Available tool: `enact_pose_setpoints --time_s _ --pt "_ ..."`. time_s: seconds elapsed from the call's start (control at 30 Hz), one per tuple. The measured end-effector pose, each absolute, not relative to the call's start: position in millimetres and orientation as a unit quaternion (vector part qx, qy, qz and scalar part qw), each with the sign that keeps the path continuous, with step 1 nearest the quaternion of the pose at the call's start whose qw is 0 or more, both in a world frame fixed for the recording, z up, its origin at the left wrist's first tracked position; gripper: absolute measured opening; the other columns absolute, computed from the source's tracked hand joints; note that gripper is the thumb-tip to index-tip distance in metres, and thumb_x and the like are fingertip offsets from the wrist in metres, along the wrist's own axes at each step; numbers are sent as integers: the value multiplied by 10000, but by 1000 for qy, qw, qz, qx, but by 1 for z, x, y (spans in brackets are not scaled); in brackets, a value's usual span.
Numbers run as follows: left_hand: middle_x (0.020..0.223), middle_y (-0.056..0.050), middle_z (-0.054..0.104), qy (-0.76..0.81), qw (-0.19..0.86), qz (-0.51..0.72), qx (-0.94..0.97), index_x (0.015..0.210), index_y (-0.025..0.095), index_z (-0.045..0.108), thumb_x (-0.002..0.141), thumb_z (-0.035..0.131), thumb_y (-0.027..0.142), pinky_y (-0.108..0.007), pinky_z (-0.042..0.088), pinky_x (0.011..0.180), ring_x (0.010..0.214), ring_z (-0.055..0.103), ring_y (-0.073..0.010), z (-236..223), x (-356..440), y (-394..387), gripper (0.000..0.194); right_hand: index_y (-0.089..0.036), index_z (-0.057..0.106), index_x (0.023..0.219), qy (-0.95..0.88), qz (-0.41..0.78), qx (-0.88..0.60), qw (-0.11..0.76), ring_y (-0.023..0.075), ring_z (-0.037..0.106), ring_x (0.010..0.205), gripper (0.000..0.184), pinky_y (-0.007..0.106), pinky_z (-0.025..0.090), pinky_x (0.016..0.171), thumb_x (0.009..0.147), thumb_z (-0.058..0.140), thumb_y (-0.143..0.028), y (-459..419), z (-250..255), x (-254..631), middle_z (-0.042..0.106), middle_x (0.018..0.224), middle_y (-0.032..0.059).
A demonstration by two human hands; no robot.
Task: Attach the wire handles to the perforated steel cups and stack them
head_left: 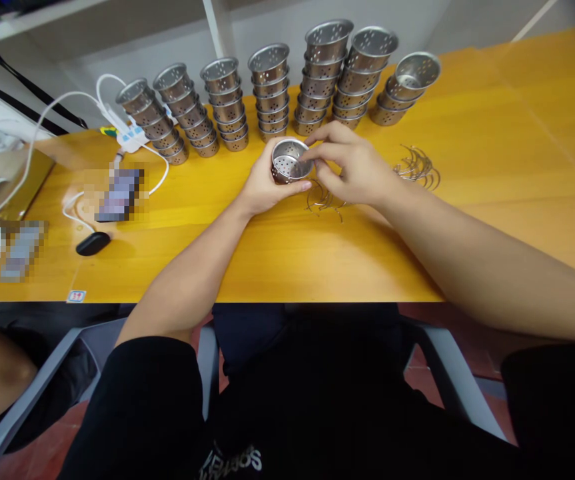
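In the head view, the left hand (262,181) grasps a perforated steel cup (287,168) above the desk (297,263), between its near and far edges, with the mouth tipped up toward the camera and the thumb along the near side. The right hand (350,163) has its fingers bent at the right side of the cup's rim; whether they pinch anything I cannot tell. Some wires (321,200) lie just below this hand, partly covered by it, and a pile of curved wires (421,168) lies beyond the right wrist. Seven stacks (272,93) of like cups stand in a row along the far edge, the rightmost the shortest. Toward the left end are a power strip (132,138) near the far edge, a blurred phone (120,195) and a black oval object (93,244). A label (76,297) sits at the near edge.
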State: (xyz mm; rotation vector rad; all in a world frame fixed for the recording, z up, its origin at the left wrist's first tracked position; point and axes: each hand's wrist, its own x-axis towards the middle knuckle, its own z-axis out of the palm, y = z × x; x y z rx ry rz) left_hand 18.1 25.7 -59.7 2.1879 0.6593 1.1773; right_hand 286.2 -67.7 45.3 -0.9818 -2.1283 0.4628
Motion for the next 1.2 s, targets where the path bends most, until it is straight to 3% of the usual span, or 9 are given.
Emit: enact_pose_setpoints --time_s 0.2,0.33,0.43,0.6,0.7,0.8,0.9,1.0,1.2 --pt "1663 -146 712 243 296 433 816 1726 280 579 895 968 1059 -669 592 1469 1659 737 -421 -50 21 13 1204 -369 966 1329 -845 184 -358 353 532 723 1635 302 791 665 1312 1056 917 -488 -64 31 280 810 1631 151" --pt "1653 -134 719 260 315 443 798 1726 306 559 904 953 1066 -619 619 1438 1603 761 -379 -46 16 13 1187 -433 961 1337 -837 198 -361 360 533 726 1596 330 789 661 1295 1053 903 -589 -65 32 282 840 1590 124" --pt "1638 -143 728 316 293 444 785 1651 313 632 834 1062 1007 -657 563 1491 1613 726 -400 -44 -4 25 1155 -450 952 1361 -816 198 -377 390 547 723 1565 408 780 660 1262 1031 906 -686 -63 37 289 880 1482 138" --pt "1557 -148 737 434 220 439 756 1424 296 741 730 1272 580 -749 425 1588 1662 650 -465 -31 -53 42 919 -481 937 1361 -793 164 -410 420 510 716 1523 383 716 650 1272 1095 853 -742 -46 33 311 905 1337 166" --pt "1569 -143 756 526 185 386 735 1473 265 714 811 1161 269 -690 507 1560 1611 732 -433 -11 -67 30 798 -451 920 1314 -792 128 -423 421 474 772 1456 274 730 682 1254 1161 786 -635 -35 24 324 884 1445 145" --pt "1586 -143 781 600 151 331 712 1513 247 688 837 1044 119 -672 561 1534 1610 773 -428 11 -68 14 775 -402 905 1267 -793 87 -431 422 454 813 1416 188 741 688 1273 1198 738 -457 -30 20 334 877 1450 136" --pt "1591 -160 791 644 141 302 689 1532 244 673 824 1025 96 -719 573 1522 1625 778 -464 23 -67 8 804 -337 915 1281 -783 62 -464 410 422 821 1412 252 672 652 1346 1205 680 -284 -30 23 340 883 1409 172" --pt "1623 -170 786 650 138 289 689 1482 257 700 805 1052 130 -749 523 1566 1672 743 -499 25 -70 8 773 -286 908 1299 -752 41 -533 386 396 815 1402 314 586 674 1299 1197 625 -198 -30 33 345 859 1409 200" --pt "1642 -164 777 640 113 290 702 1447 267 717 791 1078 199 -770 478 1605 1723 690 -519 26 -70 4 752 -218 761 1591 -673 -28 -639 372 360 743 1551 414 500 658 1270 1238 544 -199 -19 43 374 635 1716 278"
